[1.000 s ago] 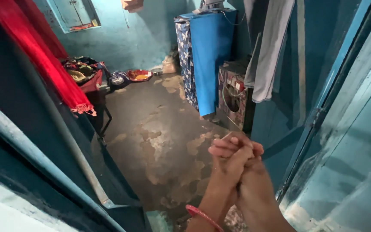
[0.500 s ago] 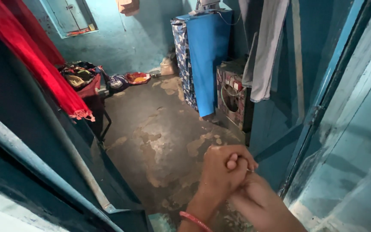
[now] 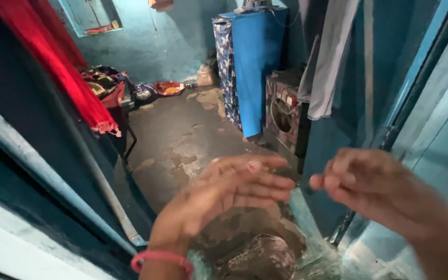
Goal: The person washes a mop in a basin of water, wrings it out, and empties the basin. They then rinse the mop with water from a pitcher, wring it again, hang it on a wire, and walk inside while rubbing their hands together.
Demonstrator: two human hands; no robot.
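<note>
Both hands are motion-blurred: the left hand [image 3: 229, 189] and the right hand [image 3: 374, 186] show smeared fingers, and the right forearm runs off the bottom edge. Beyond the left hand, the blue cabinet [image 3: 255, 62] is cut at its top, and the clutter [image 3: 102, 83] left of it is too small to tell.

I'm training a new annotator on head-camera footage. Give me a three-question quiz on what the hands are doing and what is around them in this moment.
1. True or false: the left hand and right hand are clasped together.
2. Which wrist bears the pink bangle? A) left B) right C) neither
3. Fill in: a ____ cloth hangs at the upper left.

Key:
1. False. The hands are apart, both open and empty, above the patchy floor.
2. A.
3. Red.
</note>
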